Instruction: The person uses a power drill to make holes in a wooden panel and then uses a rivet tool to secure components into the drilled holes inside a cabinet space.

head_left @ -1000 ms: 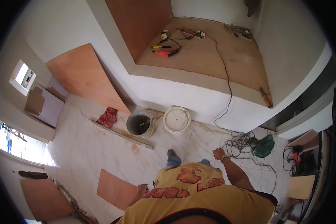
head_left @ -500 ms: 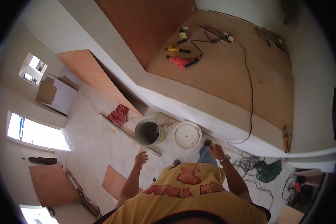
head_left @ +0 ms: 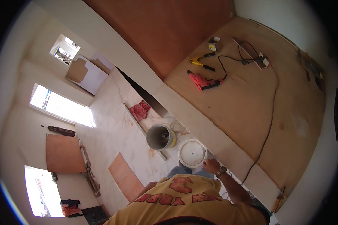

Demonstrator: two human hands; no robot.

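My right hand (head_left: 210, 165), a watch on its wrist, is curled closed over the near right edge of the white lidded bucket (head_left: 192, 150); from here I cannot tell whether it touches the lid or holds anything. My left hand (head_left: 151, 184) is mostly hidden beside my yellow sleeveless shirt (head_left: 187, 198), its fingers unclear. An open grey bucket (head_left: 157, 139) stands just left of the lidded one, beside a long strip (head_left: 162, 153) and a crumpled red cloth (head_left: 140, 109) on the tiled floor.
A raised brown platform (head_left: 244, 120) on the right holds a red drill (head_left: 199, 79), a yellow-handled tool (head_left: 195, 62), a power strip (head_left: 262, 60), cables and orange-handled pliers (head_left: 278, 204). Plywood sheets (head_left: 124, 174) lie and lean at left (head_left: 63, 153), below windows (head_left: 52, 101).
My view has swung toward the platform and forward. My left hand, raised half a second ago with fingers apart, has dropped beside the shirt; my right hand has moved toward the lidded bucket.
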